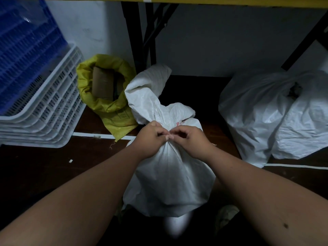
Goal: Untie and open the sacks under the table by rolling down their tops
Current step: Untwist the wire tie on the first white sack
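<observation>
Sack: white sack (168, 176), centre frame, soft, probably heavy.
Hold: left hand (150, 137) and right hand (190, 139) pinch its tied neck (168, 139).

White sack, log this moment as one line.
white sack: tied | left hand, right hand: pinching knot | yellow sack: open

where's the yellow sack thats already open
In the head view the yellow sack sits left of centre, between the stacked white crates and the tied white sack.
</observation>
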